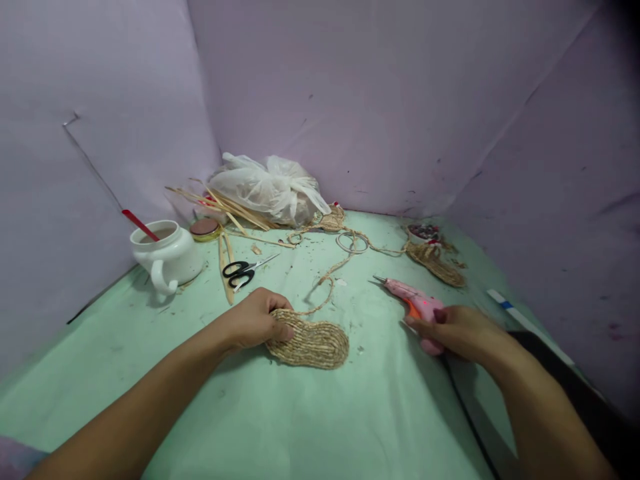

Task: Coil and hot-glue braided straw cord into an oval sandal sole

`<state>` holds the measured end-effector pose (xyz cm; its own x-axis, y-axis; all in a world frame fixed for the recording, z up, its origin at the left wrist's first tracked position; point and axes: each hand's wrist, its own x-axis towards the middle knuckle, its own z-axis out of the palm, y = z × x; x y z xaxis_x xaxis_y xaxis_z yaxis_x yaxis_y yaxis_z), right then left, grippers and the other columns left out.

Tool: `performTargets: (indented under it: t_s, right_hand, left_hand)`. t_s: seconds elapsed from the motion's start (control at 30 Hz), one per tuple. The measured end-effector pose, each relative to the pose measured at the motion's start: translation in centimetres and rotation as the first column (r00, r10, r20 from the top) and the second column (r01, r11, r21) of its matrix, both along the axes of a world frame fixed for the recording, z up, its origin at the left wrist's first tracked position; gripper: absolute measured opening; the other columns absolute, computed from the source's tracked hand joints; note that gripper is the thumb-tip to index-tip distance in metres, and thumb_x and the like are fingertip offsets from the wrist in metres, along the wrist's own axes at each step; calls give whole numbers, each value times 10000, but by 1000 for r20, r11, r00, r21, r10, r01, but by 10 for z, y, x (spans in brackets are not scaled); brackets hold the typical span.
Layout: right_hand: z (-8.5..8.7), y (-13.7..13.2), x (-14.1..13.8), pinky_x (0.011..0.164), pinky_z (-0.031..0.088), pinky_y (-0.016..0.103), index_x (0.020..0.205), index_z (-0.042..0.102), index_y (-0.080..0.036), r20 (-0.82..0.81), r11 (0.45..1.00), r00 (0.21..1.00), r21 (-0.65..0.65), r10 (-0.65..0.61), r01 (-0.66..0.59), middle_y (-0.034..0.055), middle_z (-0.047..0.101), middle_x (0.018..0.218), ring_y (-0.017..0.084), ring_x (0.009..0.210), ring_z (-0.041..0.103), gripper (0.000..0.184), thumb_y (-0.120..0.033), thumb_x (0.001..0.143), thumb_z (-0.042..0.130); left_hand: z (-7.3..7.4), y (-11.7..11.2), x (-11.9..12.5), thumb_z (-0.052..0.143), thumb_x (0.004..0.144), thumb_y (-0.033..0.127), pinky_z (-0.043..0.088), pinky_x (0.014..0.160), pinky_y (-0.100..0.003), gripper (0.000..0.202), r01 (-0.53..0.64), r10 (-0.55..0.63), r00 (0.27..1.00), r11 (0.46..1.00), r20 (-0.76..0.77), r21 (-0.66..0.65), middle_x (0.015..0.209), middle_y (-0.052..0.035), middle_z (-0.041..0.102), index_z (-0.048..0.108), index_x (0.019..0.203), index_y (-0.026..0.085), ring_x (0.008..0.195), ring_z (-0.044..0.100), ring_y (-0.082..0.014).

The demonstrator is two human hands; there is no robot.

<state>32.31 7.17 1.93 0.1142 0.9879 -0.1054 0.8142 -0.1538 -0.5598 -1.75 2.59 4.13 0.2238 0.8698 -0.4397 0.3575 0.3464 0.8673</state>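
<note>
In my left hand [263,319] is one end of a flat sole-shaped piece of coiled braided straw [317,343], thumb on top. From its upper edge a straw braid [327,277] winds away toward the back of the table. My right hand [457,330] is closed round the handle of a pink glue gun [413,298] with an orange trigger. Its metal nozzle points left, apart from the straw piece. A black cord runs from the gun down to the front edge of the view.
Black-handled scissors [243,272] and a white pot [167,257] with a red-handled tool lie left. A knotted plastic bag [275,187] and straw strips [245,210] sit behind. Back right are a small woven slipper [435,261] and a bowl [423,233]. Walls enclose the table.
</note>
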Motion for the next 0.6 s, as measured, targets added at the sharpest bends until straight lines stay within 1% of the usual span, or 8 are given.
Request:
performTargets:
  t_s: [0.07, 0.13, 0.23, 0.33, 0.4, 0.5, 0.53, 0.6]
  right_hand:
    - [-6, 2, -8, 313, 193, 249, 343, 497, -206, -75, 996, 995, -75, -64, 58, -17, 413, 255, 117, 242, 358, 328, -310, 510, 759]
    - [-5, 2, -18, 314, 253, 243, 438, 537, -198, -209, 989, 972, -116, -109, 86, -20, 458, 309, 128, 292, 417, 206, -236, 519, 722]
    - [7, -2, -35, 407, 430, 261, 625, 539, -205, -463, 992, 879, -103, -116, 77, -37, 489, 442, 128, 400, 476, 148, -259, 568, 665]
    - [21, -11, -51, 549, 516, 281, 788, 523, -219, -645, 998, 762, -34, -64, 55, -31, 508, 614, 119, 518, 507, 250, -335, 613, 658]
    - [27, -22, -58, 528, 501, 244, 863, 538, -222, -757, 1000, 653, -3, -2, 0, -2, 544, 769, 118, 598, 522, 319, -362, 621, 692]
    - [26, -41, -65, 396, 380, 184, 948, 574, -232, -891, 994, 450, 7, 55, -107, 34, 572, 912, 119, 611, 503, 350, -355, 651, 711]
    - [24, -47, -67, 371, 329, 181, 972, 576, -241, -907, 991, 419, -3, 54, -134, 33, 585, 871, 113, 565, 478, 337, -364, 681, 692]
    - [17, -58, -68, 361, 260, 200, 1000, 574, -251, -897, 984, 439, -31, 50, -176, 8, 567, 656, 107, 455, 402, 308, -413, 744, 630]
  left_hand:
    - [0, 0, 0, 650, 465, 219, 389, 509, -253, 175, -3, 3, 1000, 1000, -7, 8, 504, 29, 546, 596, 610, 136, 502, 504, -131]
    - [1, 1, -1, 650, 465, 219, 382, 504, -251, 176, -10, 10, 1000, 1000, -13, 19, 497, 36, 539, 600, 613, 137, 496, 500, -130]
    - [4, 3, -4, 652, 458, 218, 366, 496, -240, 175, -36, 37, 999, 999, -8, 39, 494, 42, 535, 598, 604, 138, 488, 486, -121]
    - [5, 5, -7, 653, 450, 224, 369, 500, -242, 175, -71, 70, 997, 996, 9, 50, 488, 42, 532, 592, 590, 137, 488, 481, -120]
    - [6, 5, -9, 651, 447, 216, 373, 507, -247, 172, -95, 94, 995, 994, 23, 54, 486, 40, 533, 594, 588, 136, 491, 480, -121]
    - [8, 6, -10, 651, 438, 202, 370, 506, -247, 167, -130, 127, 991, 990, 48, 54, 491, 35, 541, 604, 583, 134, 489, 478, -119]
    - [8, 5, -10, 654, 434, 203, 368, 504, -248, 168, -138, 135, 989, 989, 58, 53, 491, 33, 543, 608, 580, 133, 488, 478, -118]
    - [9, 5, -11, 664, 424, 207, 371, 506, -249, 176, -148, 144, 986, 988, 82, 49, 486, 30, 548, 622, 577, 131, 489, 484, -120]
